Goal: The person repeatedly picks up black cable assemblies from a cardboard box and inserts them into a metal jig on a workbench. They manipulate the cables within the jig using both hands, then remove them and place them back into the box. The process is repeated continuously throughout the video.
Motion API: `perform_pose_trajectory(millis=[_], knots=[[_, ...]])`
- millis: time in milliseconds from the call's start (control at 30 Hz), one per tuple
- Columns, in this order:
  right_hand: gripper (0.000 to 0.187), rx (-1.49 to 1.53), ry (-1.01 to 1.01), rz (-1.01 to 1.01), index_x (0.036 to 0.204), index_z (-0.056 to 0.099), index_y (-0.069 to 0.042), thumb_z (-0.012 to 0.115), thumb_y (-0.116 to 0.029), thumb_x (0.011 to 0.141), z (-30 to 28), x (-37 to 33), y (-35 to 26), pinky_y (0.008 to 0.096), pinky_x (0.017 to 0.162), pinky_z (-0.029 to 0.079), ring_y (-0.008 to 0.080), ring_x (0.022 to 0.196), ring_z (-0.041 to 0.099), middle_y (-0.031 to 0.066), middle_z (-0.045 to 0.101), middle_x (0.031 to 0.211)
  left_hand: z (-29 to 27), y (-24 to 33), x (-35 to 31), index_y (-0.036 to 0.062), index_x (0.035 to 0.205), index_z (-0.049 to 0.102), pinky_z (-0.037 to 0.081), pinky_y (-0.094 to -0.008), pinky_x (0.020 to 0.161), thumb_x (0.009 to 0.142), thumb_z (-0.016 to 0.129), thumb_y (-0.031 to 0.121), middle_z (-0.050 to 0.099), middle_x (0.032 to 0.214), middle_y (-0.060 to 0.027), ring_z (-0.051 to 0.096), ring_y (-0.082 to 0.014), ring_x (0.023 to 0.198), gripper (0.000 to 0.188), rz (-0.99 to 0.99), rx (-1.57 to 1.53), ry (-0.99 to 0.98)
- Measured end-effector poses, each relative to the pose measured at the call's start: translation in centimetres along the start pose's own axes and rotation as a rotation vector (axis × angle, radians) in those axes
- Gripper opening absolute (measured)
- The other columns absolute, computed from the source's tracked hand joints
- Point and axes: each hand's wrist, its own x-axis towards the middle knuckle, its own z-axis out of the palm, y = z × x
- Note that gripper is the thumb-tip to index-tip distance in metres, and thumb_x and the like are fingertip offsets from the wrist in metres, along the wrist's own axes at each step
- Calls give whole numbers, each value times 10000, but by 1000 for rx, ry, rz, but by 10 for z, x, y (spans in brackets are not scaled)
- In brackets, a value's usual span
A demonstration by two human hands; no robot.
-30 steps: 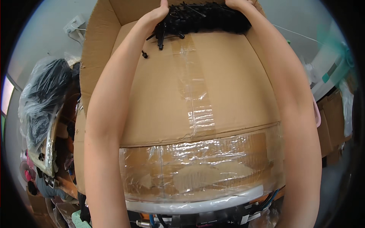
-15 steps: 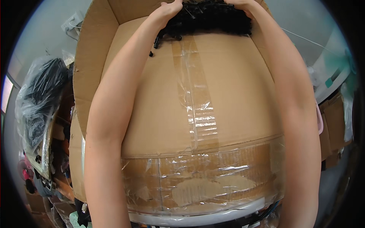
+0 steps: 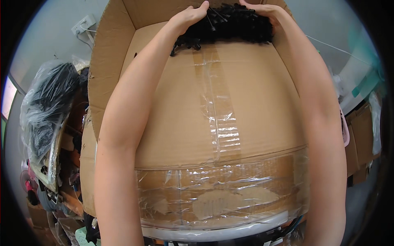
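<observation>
- At the far left, a bright pane meets a smooth grey wall (image 3: 53, 35), which carries a white socket (image 3: 84, 25) with cords.
- Below it, a bulky dark bundle (image 3: 51, 106) is wrapped in crinkled, see-through plastic; a pink fan (image 3: 28, 180) stands lower, near the dim edge.
- At the lower left, a pale green piece with small holes (image 3: 83, 238) shows just beside the forearm.
- The left hand (image 3: 192, 17) lies at the left end of the black heap, thumb stretched out; its other fingers are partly hidden, so whether they close on anything cannot be told.
- In the middle, a large cardboard box (image 3: 176, 119) spreads out, its inner panel flat, matte and brown. Glossy tape (image 3: 217, 94) runs down the seam; the near side is covered in wrinkled clear film over torn paper.
- The black heap (image 3: 234, 33), spiky and tangled with thin rods and small knobby ends, lies at the box's far end, between the hands.
- The right hand (image 3: 269, 11) rests against the heap's right end, thumb extended; its hidden fingers leave its grip impossible to tell.
- At the far right, a translucent teal sheet (image 3: 363, 84) hangs above brown cartons (image 3: 361, 131).
</observation>
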Motion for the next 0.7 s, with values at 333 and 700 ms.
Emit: perform_pose_trajectory(millis=[333, 700], knots=[[1069, 162, -241, -193, 1547, 168, -101, 130, -871, 805, 6, -13, 7, 542, 1094, 335, 311, 1438, 266, 190, 210, 1581, -5, 17, -18, 74, 1504, 290, 312, -527, 1105, 911, 482, 650, 315, 1524, -230, 315, -358, 1411, 849, -62, 29, 15], [866, 254, -136, -342, 1491, 366, -204, 244, -805, 879, 103, -121, -5, 528, 997, 429, 329, 1322, 465, 183, 437, 1469, -35, -15, -148, 132, 1480, 395, 335, -383, 1100, 915, 476, 628, 433, 1484, -137, 422, -274, 1352, 756, -71, 85, -36]])
